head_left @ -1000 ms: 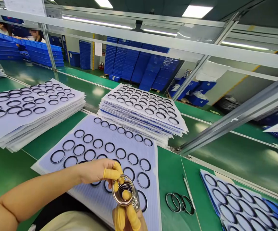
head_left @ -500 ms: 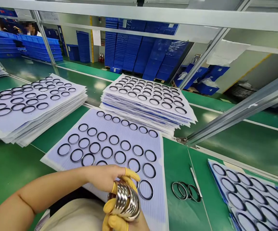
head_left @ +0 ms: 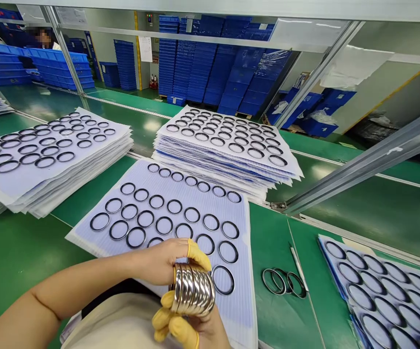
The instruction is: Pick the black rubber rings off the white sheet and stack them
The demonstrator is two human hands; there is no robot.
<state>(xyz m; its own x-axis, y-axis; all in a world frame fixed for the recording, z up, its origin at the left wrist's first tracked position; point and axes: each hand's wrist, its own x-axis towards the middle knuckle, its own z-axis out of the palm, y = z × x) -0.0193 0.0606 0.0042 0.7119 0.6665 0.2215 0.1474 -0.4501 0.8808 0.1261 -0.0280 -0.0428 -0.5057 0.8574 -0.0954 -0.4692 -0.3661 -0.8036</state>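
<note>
A stack of shiny metal rings (head_left: 192,291) is held on its side between both hands, low in the middle of the view. My left hand (head_left: 175,259) grips it from above, with yellow finger covers on the fingers. My right hand (head_left: 191,327) supports it from below, fingers curled at its near side and also in yellow covers. Under and beyond the hands lies a pale sheet (head_left: 122,249) bearing rows of black-and-silver rings (head_left: 174,206). My left forearm and the held stack hide part of its near rows.
Layered sheets with rings stand at the left (head_left: 97,157) and behind (head_left: 228,167). Loose rings (head_left: 273,281) and a white pen-like tool (head_left: 298,266) lie at right, near another ring-covered sheet (head_left: 380,291). A metal post (head_left: 370,160) slants across the right. People sit far left behind blue crates (head_left: 60,68).
The rings in my hands have turned and now sit in a tighter, straighter row. My right fingers have shifted slightly around them. The surrounding view has moved a little.
</note>
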